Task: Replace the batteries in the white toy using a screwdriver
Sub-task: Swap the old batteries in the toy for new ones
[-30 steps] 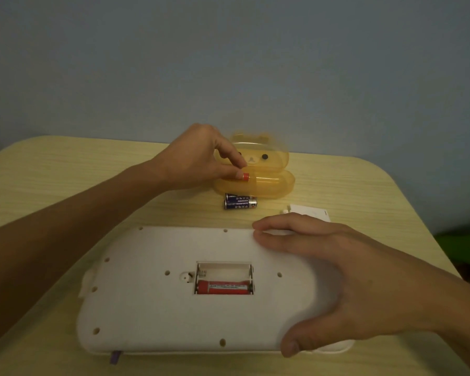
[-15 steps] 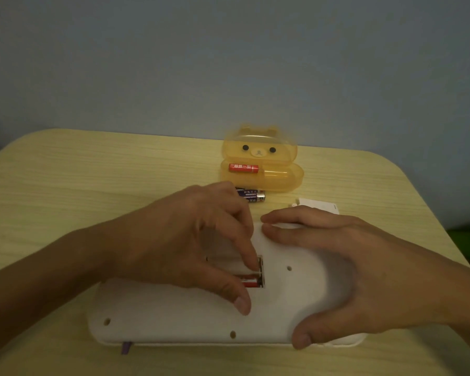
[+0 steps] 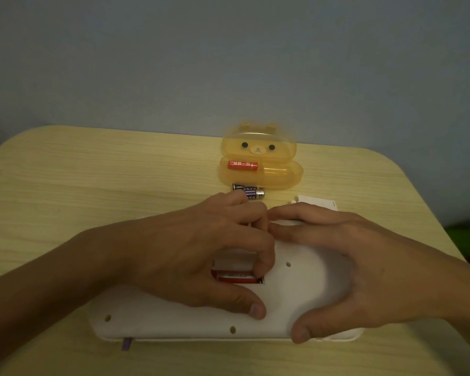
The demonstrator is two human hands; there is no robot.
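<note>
Since half a second ago the left hand (image 3: 201,256) has pressed deeper into the white toy (image 3: 296,302) at lower centre, fingers curled into its open battery bay where a red battery (image 3: 235,278) lies; whether they pinch anything cannot be told. Right hand (image 3: 364,270) clasps the toy's right end. Above, an orange bear case (image 3: 272,158) holds another red cell (image 3: 242,165), purple batteries (image 3: 253,191) just below it

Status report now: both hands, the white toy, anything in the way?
Left hand fingers in open battery bay, over red battery. Right hand steadies white toy. Nothing blocks; cover lies aside.
</note>
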